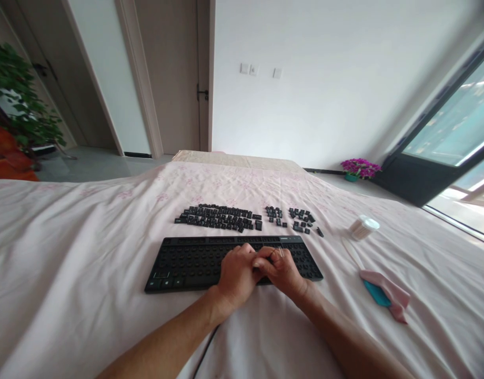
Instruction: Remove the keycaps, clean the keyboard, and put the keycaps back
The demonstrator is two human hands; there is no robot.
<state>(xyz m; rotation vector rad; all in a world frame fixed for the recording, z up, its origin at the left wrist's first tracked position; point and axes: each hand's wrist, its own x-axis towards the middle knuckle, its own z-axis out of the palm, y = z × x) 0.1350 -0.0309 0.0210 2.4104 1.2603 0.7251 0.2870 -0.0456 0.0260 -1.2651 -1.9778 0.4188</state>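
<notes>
The keyboard lies flat on the pink sheet with its long axis running nine to three o'clock, square across the person's front; nearly all its caps are off, bare sockets showing in rows, and a few keys remain at its near-left corner. Both hands sit on its right half, pressed against one another — the left hand comes in from seven o'clock, curled, knuckles up; the right hand comes in from five o'clock, its fingers pinched round a thin pale sticklike thing whose tip points toward twelve. Whether the left hand grips anything or merely steadies the right I cannot tell; its fingertips are hidden under the other hand. Neither hand is nearer than the other; both rest on the board itself.

The loose keycaps lie in an ordered block at twelve o'clock, just beyond the far edge of the board and apart from it; two smaller groups sit at one o'clock. At two o'clock a small round container of pale sticks lies tipped on its side; at three to four o'clock, well apart from the board, a pink cloth lies over a teal object.

A dark cable runs from the near edge toward six, between the forearms. Bare sheet spreads wide from eight to ten o'clock — the freest room; the right side is more crowded.
</notes>
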